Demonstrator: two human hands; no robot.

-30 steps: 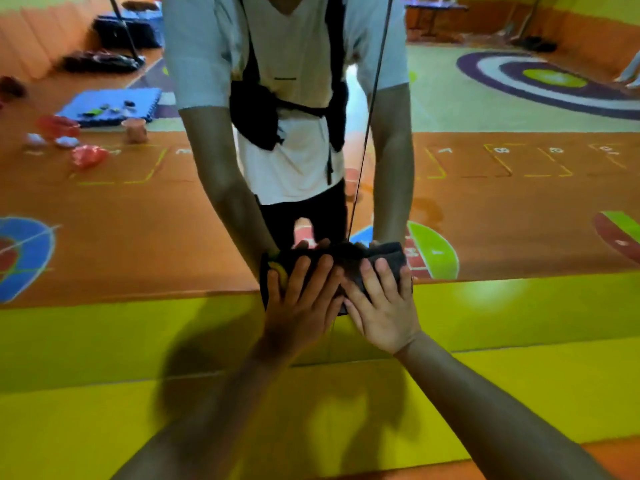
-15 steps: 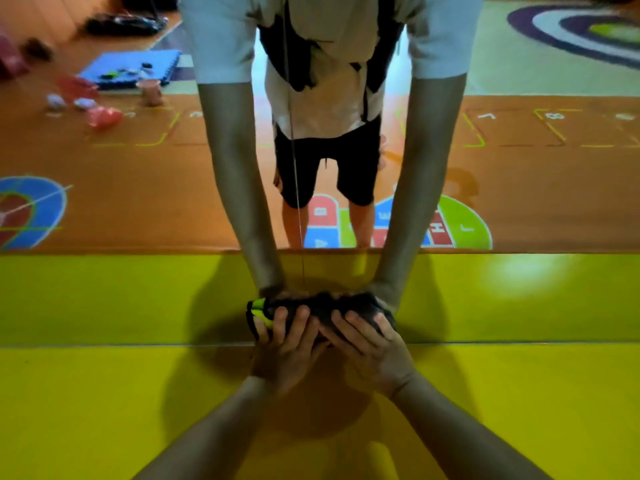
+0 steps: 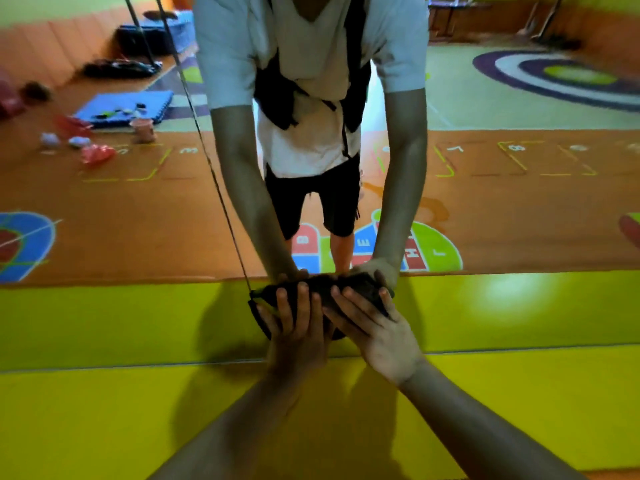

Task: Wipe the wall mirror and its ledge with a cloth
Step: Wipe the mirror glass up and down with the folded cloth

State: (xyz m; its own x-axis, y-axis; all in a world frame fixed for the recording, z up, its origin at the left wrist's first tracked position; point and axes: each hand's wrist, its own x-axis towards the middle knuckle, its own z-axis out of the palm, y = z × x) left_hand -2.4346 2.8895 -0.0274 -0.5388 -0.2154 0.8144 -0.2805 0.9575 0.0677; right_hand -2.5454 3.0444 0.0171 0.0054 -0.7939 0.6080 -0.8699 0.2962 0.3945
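Note:
The wall mirror [image 3: 519,202] fills the upper view and reflects a person leaning in with both arms. A dark cloth [image 3: 322,289] lies flat against the lower glass, a little above the yellow ledge [image 3: 104,417]. My left hand [image 3: 298,327] presses on the cloth's left half with straight fingers. Beside it, my right hand [image 3: 377,334] presses the right half with fingers spread. The hands hide most of the cloth, and their reflections meet them at the glass.
A thin black cord [image 3: 207,150] runs diagonally down to the cloth's left end. The mirror reflects an orange play floor with a blue mat [image 3: 124,105], small toys [image 3: 97,154] and a painted hopscotch. The yellow ledge stretches wide to both sides.
Both hands slid the cloth down the glass towards the ledge, then back up a little. Both hands stayed on the cloth throughout.

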